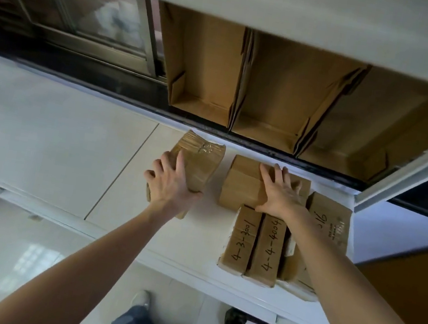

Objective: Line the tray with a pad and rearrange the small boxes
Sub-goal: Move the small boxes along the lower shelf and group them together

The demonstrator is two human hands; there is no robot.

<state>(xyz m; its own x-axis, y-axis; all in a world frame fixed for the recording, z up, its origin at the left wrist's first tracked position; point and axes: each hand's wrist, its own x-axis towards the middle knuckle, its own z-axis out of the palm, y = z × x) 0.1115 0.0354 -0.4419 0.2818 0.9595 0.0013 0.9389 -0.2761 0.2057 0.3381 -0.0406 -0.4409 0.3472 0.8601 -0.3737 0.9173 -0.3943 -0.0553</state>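
Here the left hand (172, 186) curls round the taped box (201, 165). The right hand (281, 197) presses flat, fingers straight, on the plain box (239, 191) at 12 o'clock from the labelled boxes (266, 248). Best to slide both squarely along the white surface (70, 139), edges parallel.

Bare bench (57, 137) left of taped box (201, 165); narrow gap to plain box (239, 188). Rear walled off by open cartons (271, 92), front right blocked by labelled boxes (266, 248).

Matt brown cardboard boxes (267, 190), some under glossy tape; smooth white shelf (57, 137).
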